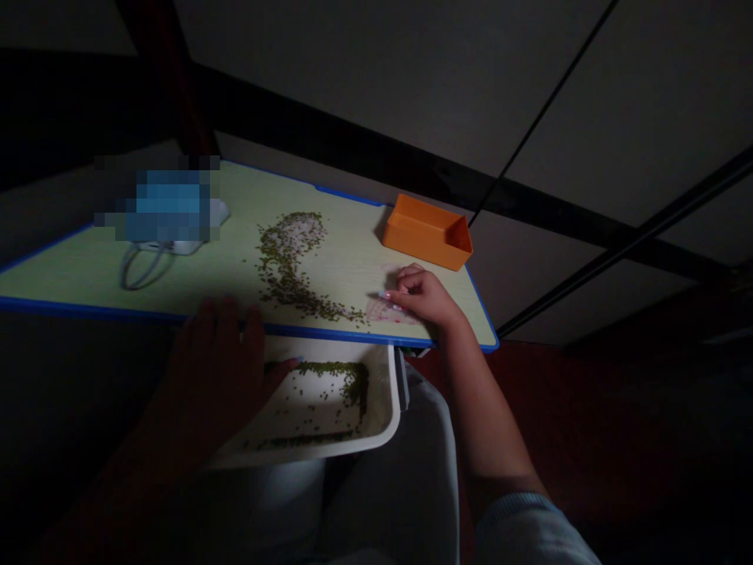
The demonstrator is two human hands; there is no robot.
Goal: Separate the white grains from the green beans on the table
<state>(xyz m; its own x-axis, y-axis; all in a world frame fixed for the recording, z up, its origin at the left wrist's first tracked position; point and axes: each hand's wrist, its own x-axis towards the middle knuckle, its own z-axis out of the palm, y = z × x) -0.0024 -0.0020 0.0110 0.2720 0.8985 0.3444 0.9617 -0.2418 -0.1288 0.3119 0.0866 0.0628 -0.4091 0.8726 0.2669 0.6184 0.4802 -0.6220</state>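
Note:
My left hand [220,353] lies at the near edge of the small table, fingers stretched out and apart. Its thumb reaches over a white tray [388,392] below the edge, which holds small green beans [347,373] that look like mung beans. On the tabletop, a curved spread of green beans mixed with pale grains [288,243] runs toward my right hand [420,297]. The right fingers are curled in, with the thumb pointing left, above a pinkish printed patch [391,310]. Whether anything small is between those fingers is hidden.
An orange open box [429,235] stands near the table's far right corner. A blurred-out blue device [170,208] with a looped cable [141,271] sits at the left. The yellow-green tabletop [347,235] has a blue rim. Behind rise dark cabinet panels [376,78].

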